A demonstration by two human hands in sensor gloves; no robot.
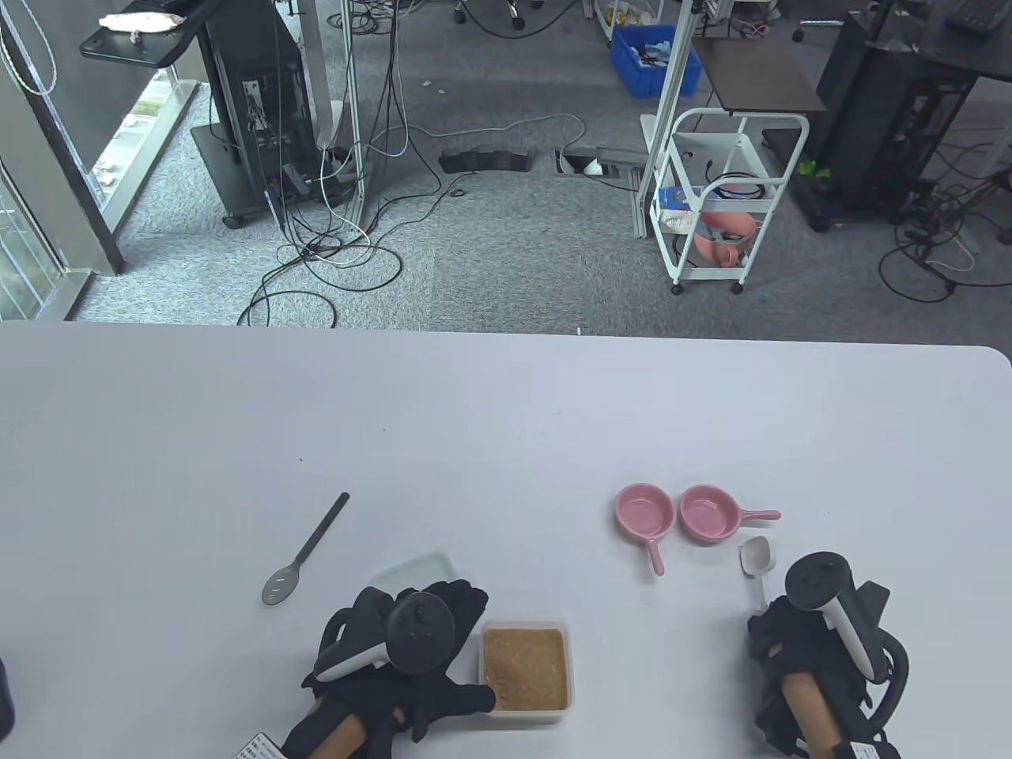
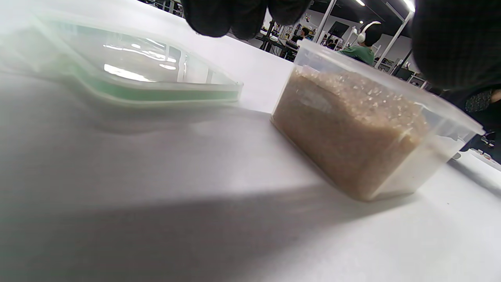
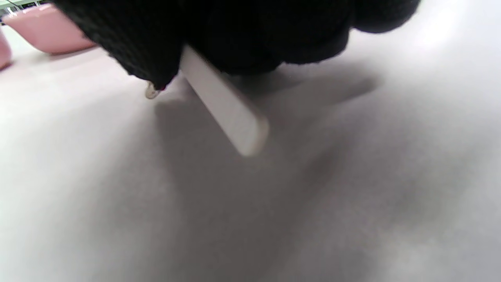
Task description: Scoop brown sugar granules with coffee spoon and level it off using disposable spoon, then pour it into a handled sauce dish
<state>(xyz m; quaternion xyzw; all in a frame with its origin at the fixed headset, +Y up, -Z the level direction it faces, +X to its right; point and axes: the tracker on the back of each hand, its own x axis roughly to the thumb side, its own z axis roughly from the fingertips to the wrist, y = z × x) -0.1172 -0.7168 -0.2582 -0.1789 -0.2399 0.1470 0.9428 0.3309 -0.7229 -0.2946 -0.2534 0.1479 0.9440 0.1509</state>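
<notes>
Sugar tub (image 1: 526,670) open, full; both spoons still unused.

Right hand (image 1: 798,648) pinches disposable spoon (image 1: 757,563) by its handle, bowl toward the empty pink dishes (image 1: 709,513). Left hand (image 1: 411,640) rests relaxed beside tub, holding nothing; coffee spoon (image 1: 304,551) lies up-left of it on bench (image 1: 506,427), handle pointing away, nearer the left hand. Lid (image 2: 129,74) just behind.

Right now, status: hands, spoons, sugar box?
Right hand grips disposable spoon by its handle. Left hand beside open sugar box, holding nothing visible. Coffee spoon untouched on table. Sauce dishes empty.
</notes>
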